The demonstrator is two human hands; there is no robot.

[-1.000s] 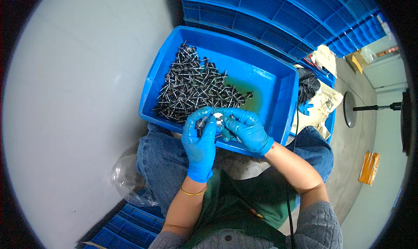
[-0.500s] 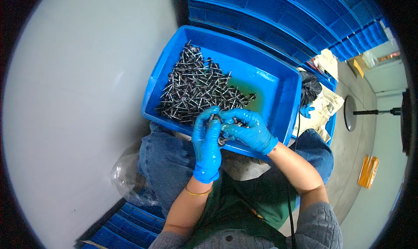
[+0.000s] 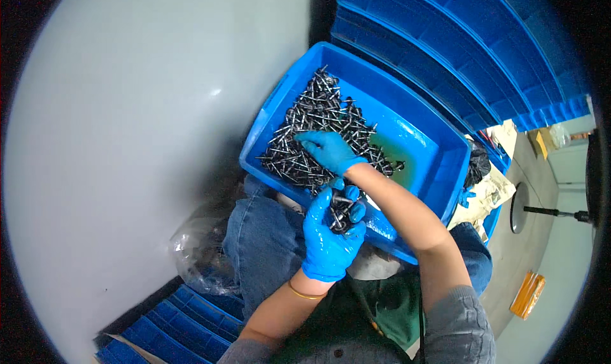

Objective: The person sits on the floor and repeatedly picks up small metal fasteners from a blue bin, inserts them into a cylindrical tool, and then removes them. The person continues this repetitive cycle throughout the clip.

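Note:
A blue plastic tub [image 3: 445,192] sits at my knees. Heaped over its left side are many small metal pins with dark round heads [image 3: 318,112], shiny as if oily. My left hand [image 3: 331,236], in a blue glove, is cupped palm up at the tub's near edge, its fingers curled around several of these pins [image 3: 342,211]. Over the heap reaches my right hand [image 3: 328,150], gloved too, its fingers stretched leftward to the pins with the thumb a little apart. I see nothing held in it.
Stacked blue crates [image 3: 439,52] rise behind the tub, and more crates [image 3: 178,326] stand at lower left. A pale wall [image 3: 146,141] borders the left. Clear plastic bag [image 3: 203,249] by my leg. Greenish liquid [image 3: 407,170] lies in the tub. Right: papers [image 3: 487,195], a round stand base [image 3: 519,208], an orange packet [image 3: 528,294].
My right hand has left my left hand and reached up-left over the heap. My left hand has turned palm up, showing the pins in it. The whole view has shifted and tilted.

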